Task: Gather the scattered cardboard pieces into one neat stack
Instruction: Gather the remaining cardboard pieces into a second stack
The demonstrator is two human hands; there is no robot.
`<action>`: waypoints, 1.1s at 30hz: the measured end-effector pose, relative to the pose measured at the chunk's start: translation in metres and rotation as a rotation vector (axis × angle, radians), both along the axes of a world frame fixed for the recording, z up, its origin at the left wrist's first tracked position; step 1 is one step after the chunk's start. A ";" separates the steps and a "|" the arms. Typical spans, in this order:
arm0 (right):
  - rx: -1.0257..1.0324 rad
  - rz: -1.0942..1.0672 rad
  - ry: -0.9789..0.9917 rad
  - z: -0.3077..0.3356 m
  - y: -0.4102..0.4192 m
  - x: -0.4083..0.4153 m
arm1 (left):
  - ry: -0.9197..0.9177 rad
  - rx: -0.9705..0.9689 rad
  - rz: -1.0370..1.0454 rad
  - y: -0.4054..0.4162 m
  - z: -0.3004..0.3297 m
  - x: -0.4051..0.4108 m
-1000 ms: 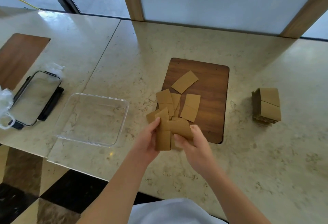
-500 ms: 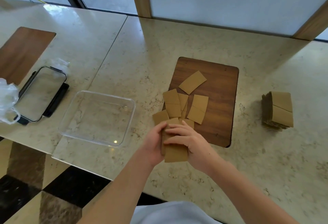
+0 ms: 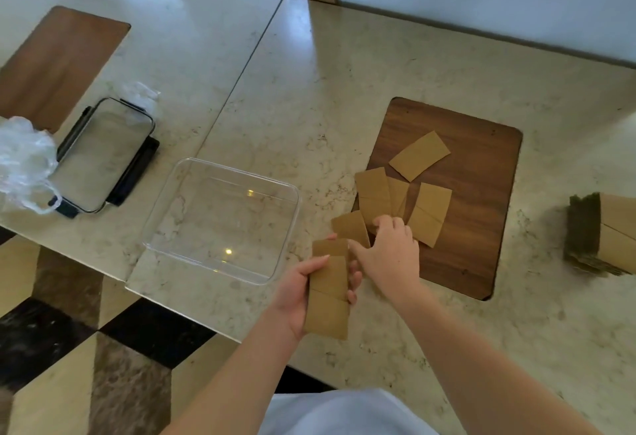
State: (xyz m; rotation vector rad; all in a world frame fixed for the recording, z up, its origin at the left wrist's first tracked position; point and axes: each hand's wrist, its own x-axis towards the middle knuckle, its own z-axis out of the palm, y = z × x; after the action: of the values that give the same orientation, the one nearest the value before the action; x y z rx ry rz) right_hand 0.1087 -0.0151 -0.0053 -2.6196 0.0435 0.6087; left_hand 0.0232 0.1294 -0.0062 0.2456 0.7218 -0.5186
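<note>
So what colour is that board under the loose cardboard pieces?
Dark brown wood grain board; the head view shows it.

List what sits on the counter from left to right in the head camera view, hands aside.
plastic bag → black-framed lid → clear container → wooden board → cardboard stack

Both forearms are left bare; a white garment (image 3: 344, 414) is worn, seen at the lower edge.
</note>
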 end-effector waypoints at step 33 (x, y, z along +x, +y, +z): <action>0.356 0.433 -0.255 0.028 -0.051 -0.011 | 0.023 0.156 0.042 -0.034 -0.007 0.048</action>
State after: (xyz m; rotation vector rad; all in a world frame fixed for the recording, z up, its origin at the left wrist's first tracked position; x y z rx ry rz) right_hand 0.0975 -0.0663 0.0227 -2.3392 -0.6624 0.3693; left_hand 0.0714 0.0958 -0.0133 0.3696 0.7896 -0.4260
